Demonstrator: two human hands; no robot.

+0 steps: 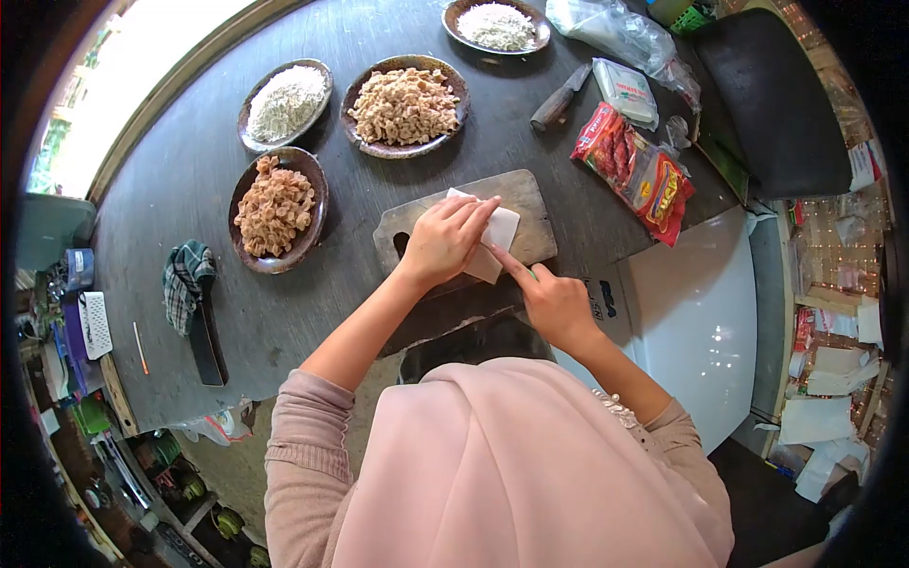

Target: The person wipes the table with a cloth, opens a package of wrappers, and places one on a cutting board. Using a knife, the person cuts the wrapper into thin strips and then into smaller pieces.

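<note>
A white block (500,228), soft-looking like tofu, lies on a wooden cutting board (530,204) near the table's front edge. My left hand (445,239) rests flat on top of the block, fingers together, pressing it down. My right hand (552,301) is at the block's near side, index finger stretched out and touching its lower edge. Whether the right hand grips a blade is hidden by its fingers. Part of the block is covered by my left hand.
Dark plates hold brown chunks (276,208), brown pieces (404,104), white shreds (287,100) and more white shreds (495,26). A knife (561,97), a white packet (625,92) and red snack bags (632,170) lie right of the board. A checked cloth (186,281) sits left.
</note>
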